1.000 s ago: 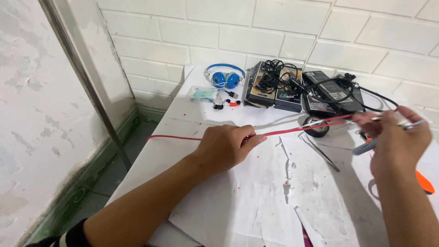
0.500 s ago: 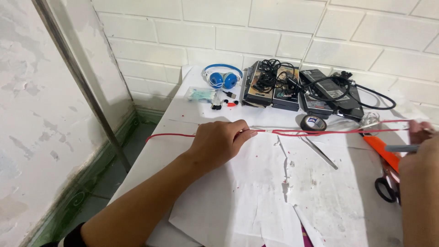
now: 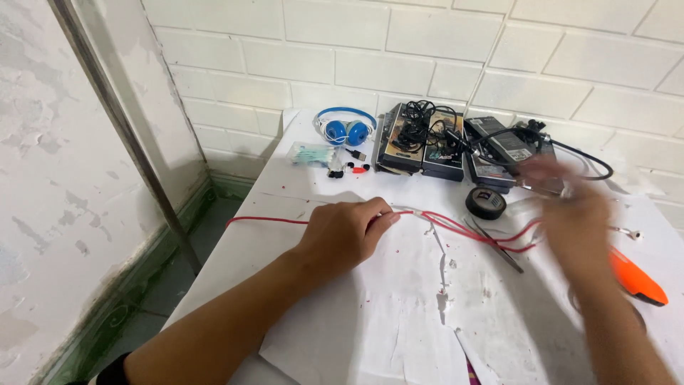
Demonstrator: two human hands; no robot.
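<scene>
Left hand pins the red wire flat on the paper-covered worktop, fingers closed over it. Right hand is a blur at the wire's far loop; its grip can't be told. White brick wall behind, blue headphones at its foot.

right hand motion-blurred, grip unreadable, orange tool partly hidden behind that arm

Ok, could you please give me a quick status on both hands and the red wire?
Left hand pinning red wire to the paper. Right hand blurred at the wire's far end, grip unclear. Tweezers and tape roll close by.
</scene>
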